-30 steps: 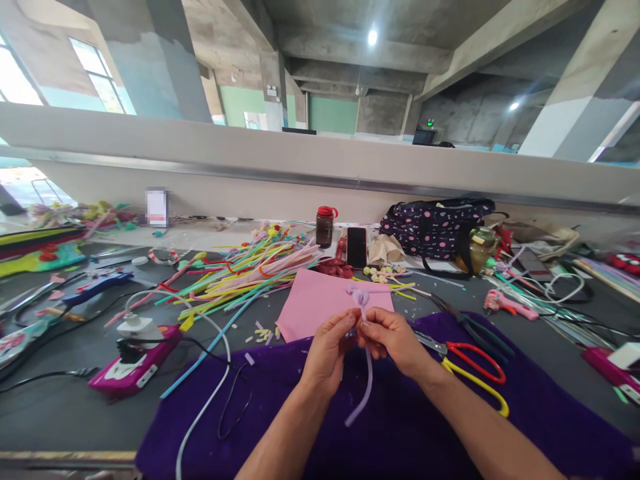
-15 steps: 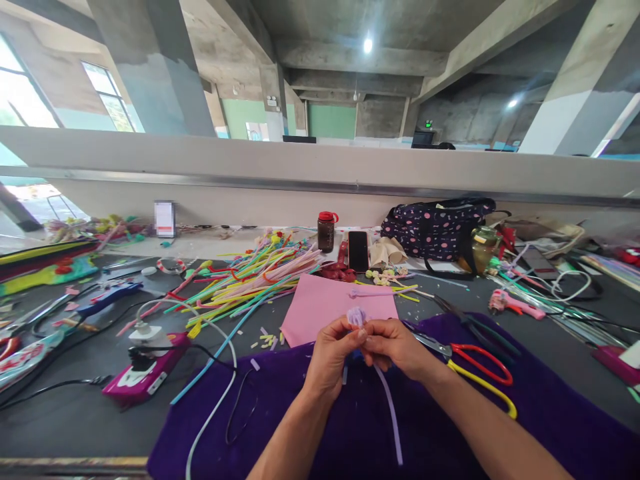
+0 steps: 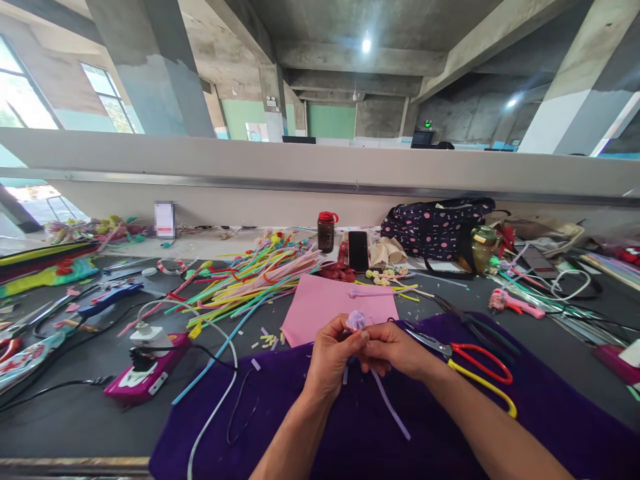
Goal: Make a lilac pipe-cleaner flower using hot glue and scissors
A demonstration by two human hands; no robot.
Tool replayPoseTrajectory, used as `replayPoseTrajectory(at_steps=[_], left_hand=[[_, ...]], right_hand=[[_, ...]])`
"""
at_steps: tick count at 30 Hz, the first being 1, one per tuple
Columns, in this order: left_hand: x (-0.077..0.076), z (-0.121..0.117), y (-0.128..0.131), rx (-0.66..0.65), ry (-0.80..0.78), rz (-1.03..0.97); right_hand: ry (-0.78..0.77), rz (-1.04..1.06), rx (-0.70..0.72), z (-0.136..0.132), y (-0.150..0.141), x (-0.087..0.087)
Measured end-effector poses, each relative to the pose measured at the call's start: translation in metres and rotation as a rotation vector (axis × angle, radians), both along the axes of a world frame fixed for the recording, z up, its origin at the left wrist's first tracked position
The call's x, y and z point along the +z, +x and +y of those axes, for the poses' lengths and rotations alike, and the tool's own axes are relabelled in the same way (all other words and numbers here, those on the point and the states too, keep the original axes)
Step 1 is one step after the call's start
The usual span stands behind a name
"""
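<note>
A small lilac pipe-cleaner flower [image 3: 356, 321] stands up between my two hands. My left hand [image 3: 330, 353] is closed, pinching its base between thumb and forefinger. Pressed close against it, my right hand [image 3: 397, 348] is also closed, its fingertips on the pipe cleaner just under the bloom. From there a loose lilac pipe-cleaner tail [image 3: 391, 407] hangs down over the dark purple cloth [image 3: 240, 440]. The exact grip under the flower is hidden by my fingers. Scissors [image 3: 480, 363] with red and yellow handles lie beside my right forearm.
A pink sheet [image 3: 320, 303] lies beyond my hands. Behind it are a heap of coloured pipe cleaners [image 3: 260, 273], a bottle [image 3: 326, 233], a phone [image 3: 357, 252] and a patterned bag [image 3: 433, 230]. A purple power strip [image 3: 145, 373] with cables sits left; a pink glue gun [image 3: 517, 305] lies right.
The flower has turned slightly and sits a little lower in my fingers. The hanging tail has swung to the right, its end now higher. Both hands stay together in nearly the same place.
</note>
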State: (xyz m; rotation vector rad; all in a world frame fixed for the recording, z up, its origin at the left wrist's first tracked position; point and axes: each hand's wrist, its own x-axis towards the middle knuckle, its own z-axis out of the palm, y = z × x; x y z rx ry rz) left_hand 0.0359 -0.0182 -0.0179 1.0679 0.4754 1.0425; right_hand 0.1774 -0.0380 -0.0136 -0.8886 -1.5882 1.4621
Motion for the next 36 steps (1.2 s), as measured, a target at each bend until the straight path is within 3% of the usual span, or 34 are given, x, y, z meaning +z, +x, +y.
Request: replayPoseTrajectory(at_steps=[9, 14, 17, 22, 24, 26, 31, 36], left_hand=[[0.0, -0.003, 0.0, 0.022, -0.031, -0.014], [0.007, -0.005, -0.001, 0.105, -0.055, 0.007], [0.01, -0.005, -0.003, 0.003, -0.094, 0.08], [0.009, 0.0, -0.003, -0.231, -0.203, 0.155], [0.008, 0.001, -0.002, -0.262, -0.224, 0.158], [0.008, 0.002, -0.001, -0.264, -0.225, 0.17], [0.006, 0.001, 0.003, -0.248, -0.186, 0.2], [0.003, 0.0, 0.007, -0.227, -0.143, 0.19]], right_hand=[[-0.008, -0.15, 0.061, 0.0, 0.006, -0.007], [0.021, -0.29, 0.061, -0.012, 0.006, -0.004], [0.164, -0.374, -0.1, -0.026, 0.018, 0.002], [0.239, -0.424, -0.568, -0.054, 0.073, 0.008], [0.23, -0.538, -0.705, -0.066, 0.1, 0.003], [0.262, -0.756, -0.753, -0.079, 0.123, -0.007], [0.432, -1.285, -0.727, -0.103, 0.155, -0.04], [0.431, -1.477, -0.609, -0.109, 0.163, -0.047]])
